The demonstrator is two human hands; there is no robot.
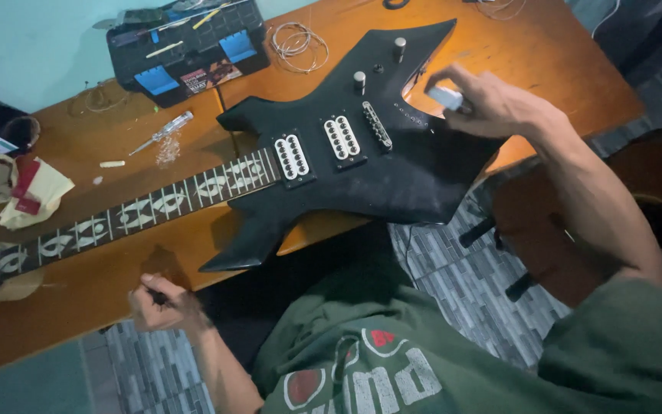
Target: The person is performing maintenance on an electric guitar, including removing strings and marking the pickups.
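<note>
The black electric guitar [392, 165] lies flat on the orange table [561, 54], so I keep my right hand [484, 103] grasping the small pale block [446, 97] lightly over its body, my left hand [164, 303] clenched on a thin dark tool [158, 297].

— Where is there room on the desk [545, 54]?

— Bare wood at the upper right, and a strip along the near edge at lower left.

— What blocks the middle?

— The black electric guitar [362, 165], lying across from left edge to centre-right. At upper left stand the tool case [185, 50], a screwdriver [164, 132] and coiled strings [296, 42].
</note>
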